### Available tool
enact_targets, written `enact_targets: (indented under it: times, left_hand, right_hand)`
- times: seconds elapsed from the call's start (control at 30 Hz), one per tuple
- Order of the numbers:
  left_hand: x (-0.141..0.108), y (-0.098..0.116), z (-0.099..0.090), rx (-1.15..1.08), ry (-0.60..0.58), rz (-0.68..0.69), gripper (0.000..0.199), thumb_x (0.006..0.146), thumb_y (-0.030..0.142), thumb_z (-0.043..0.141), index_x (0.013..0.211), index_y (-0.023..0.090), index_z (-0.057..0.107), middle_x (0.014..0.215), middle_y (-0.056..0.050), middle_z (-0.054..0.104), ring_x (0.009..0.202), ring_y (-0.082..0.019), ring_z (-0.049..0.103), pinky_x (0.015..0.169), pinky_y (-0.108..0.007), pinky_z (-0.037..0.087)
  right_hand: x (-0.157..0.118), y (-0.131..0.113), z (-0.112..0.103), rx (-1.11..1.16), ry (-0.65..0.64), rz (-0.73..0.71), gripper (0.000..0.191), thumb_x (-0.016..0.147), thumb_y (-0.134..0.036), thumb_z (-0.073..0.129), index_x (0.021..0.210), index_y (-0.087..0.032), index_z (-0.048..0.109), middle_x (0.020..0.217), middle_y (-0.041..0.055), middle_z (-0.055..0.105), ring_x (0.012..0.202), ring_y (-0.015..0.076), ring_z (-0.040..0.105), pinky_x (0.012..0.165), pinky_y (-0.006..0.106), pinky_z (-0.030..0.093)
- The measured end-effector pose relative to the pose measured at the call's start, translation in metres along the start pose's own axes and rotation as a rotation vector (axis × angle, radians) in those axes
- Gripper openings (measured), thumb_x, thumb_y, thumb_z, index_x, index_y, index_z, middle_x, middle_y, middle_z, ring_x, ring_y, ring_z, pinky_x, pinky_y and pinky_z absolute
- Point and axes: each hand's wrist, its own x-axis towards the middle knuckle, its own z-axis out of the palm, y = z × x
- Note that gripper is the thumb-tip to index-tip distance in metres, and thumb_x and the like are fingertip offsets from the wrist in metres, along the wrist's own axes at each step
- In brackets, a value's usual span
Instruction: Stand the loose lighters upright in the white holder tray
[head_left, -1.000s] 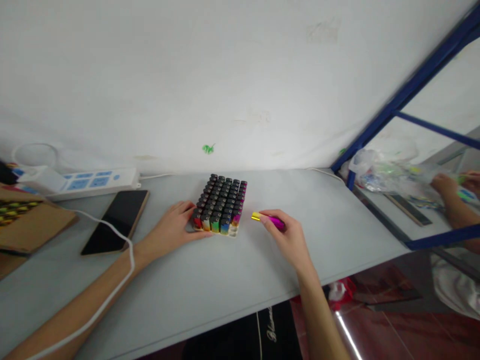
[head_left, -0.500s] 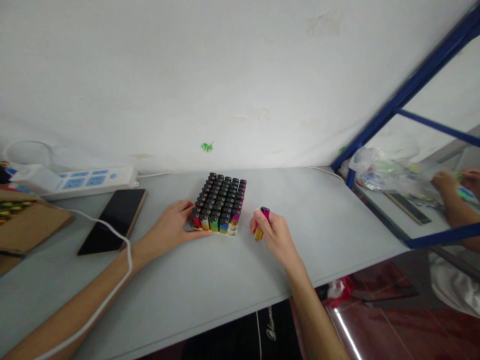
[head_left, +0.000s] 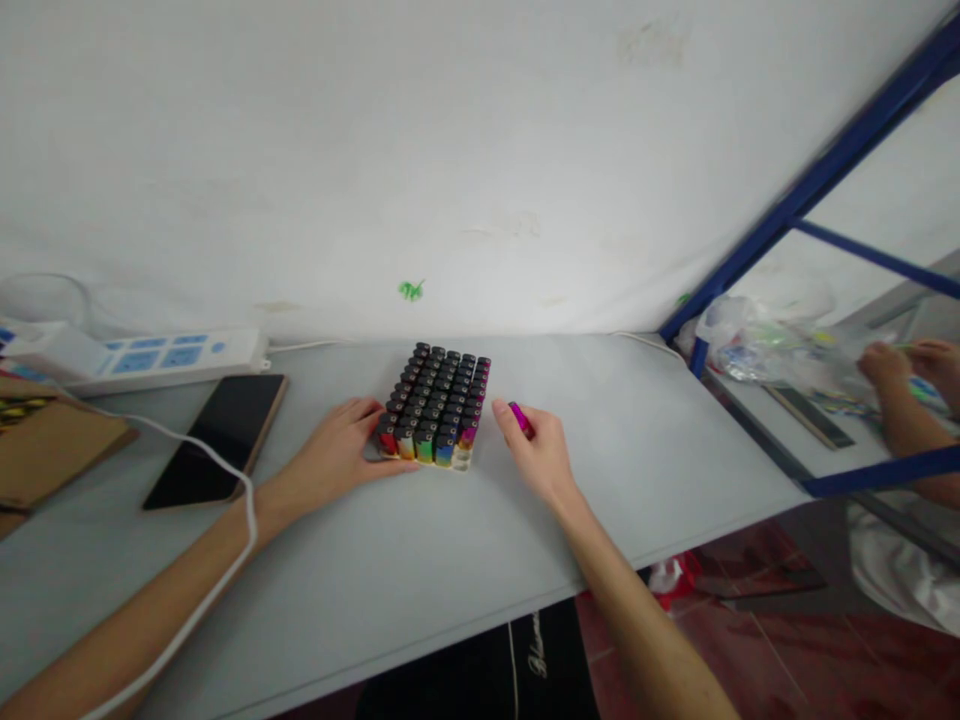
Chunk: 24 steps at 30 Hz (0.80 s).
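A pale tray packed with rows of black-topped lighters sits on the grey table. Red, yellow, green, blue and purple bodies show along its front, and the front right corner has empty slots. My left hand grips the tray's near left corner, thumb along the front edge and fingers against the left side. To the right of the tray, my right hand is closed around a purple lighter. Only one end of that lighter shows; my fingers and palm hide the rest.
Left of the tray lie a dark phone, a white power strip and a cardboard box. A white cable crosses my left forearm. Beyond the blue frame, another person's hands work near plastic bags.
The lighter in my right hand has been turned; its yellow part no longer shows, only a purple end. My left hand stays at the tray. The view has shifted slightly.
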Motion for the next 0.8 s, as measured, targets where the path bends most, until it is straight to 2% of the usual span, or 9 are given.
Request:
enact_targets:
  times: [0.23,0.4,0.5,0.57,0.67,0.73,0.8]
  left_hand:
    - [-0.001,-0.001,0.001,0.007,-0.002,-0.011,0.061,0.084,0.082,0.072,0.101,0.023,0.076,0.111,-0.012,0.076,0.108,-0.035,0.069,0.105,-0.051,0.056]
    - [-0.002,0.000,0.001,-0.009,0.002,-0.012,0.060,0.082,0.080,0.077,0.102,0.023,0.076,0.112,-0.013,0.075,0.108,-0.036,0.070,0.104,-0.050,0.057]
    - [-0.002,0.001,0.000,-0.020,0.002,-0.003,0.060,0.083,0.078,0.077,0.103,0.021,0.077,0.113,-0.013,0.075,0.109,-0.037,0.070,0.104,-0.051,0.056]
    - [-0.002,0.002,-0.001,-0.021,-0.002,-0.004,0.060,0.083,0.078,0.078,0.101,0.021,0.077,0.112,-0.013,0.075,0.109,-0.037,0.070,0.105,-0.053,0.056]
    - [-0.002,0.003,-0.001,-0.028,0.001,-0.007,0.060,0.081,0.080,0.079,0.100,0.023,0.077,0.112,-0.013,0.075,0.108,-0.037,0.070,0.104,-0.052,0.056]
    - [-0.002,0.003,-0.001,-0.028,0.004,-0.002,0.059,0.082,0.079,0.079,0.100,0.022,0.077,0.112,-0.013,0.075,0.107,-0.037,0.070,0.104,-0.051,0.056]
    - [-0.003,0.004,-0.001,-0.009,-0.001,0.002,0.058,0.085,0.076,0.078,0.102,0.020,0.077,0.113,-0.013,0.074,0.107,-0.037,0.069,0.104,-0.052,0.056]
  right_hand:
    - [-0.002,0.003,0.003,-0.017,0.010,-0.022,0.048,0.089,-0.052,0.057,0.058,-0.026,0.031,0.060,-0.0054,0.025,0.059,0.0106,0.025,0.058,0.031,0.019]
    - [-0.002,0.003,0.005,-0.027,-0.002,-0.039,0.049,0.091,-0.053,0.059,0.059,-0.026,0.033,0.059,-0.0061,0.028,0.059,0.0109,0.028,0.058,0.030,0.021]
    - [-0.004,0.004,0.003,-0.019,-0.012,-0.052,0.052,0.099,-0.061,0.058,0.065,-0.025,0.043,0.059,-0.0068,0.035,0.058,0.0120,0.034,0.059,0.029,0.027]
    - [-0.005,0.006,0.000,0.006,-0.029,-0.062,0.048,0.107,-0.062,0.051,0.077,-0.024,0.053,0.062,-0.0061,0.045,0.060,0.0136,0.042,0.061,0.029,0.033]
    - [-0.007,0.007,-0.005,-0.011,-0.036,-0.163,0.046,0.113,-0.057,0.044,0.089,-0.023,0.064,0.079,0.0005,0.061,0.076,0.0182,0.059,0.073,0.030,0.046]
    - [-0.009,0.005,-0.008,-0.058,0.001,-0.234,0.049,0.113,-0.058,0.045,0.087,-0.022,0.068,0.085,0.0038,0.064,0.085,0.0204,0.062,0.079,0.032,0.049]
    - [-0.012,0.003,-0.011,-0.067,0.025,-0.231,0.052,0.114,-0.059,0.046,0.086,-0.022,0.070,0.079,0.0025,0.062,0.077,0.0193,0.059,0.074,0.032,0.047]
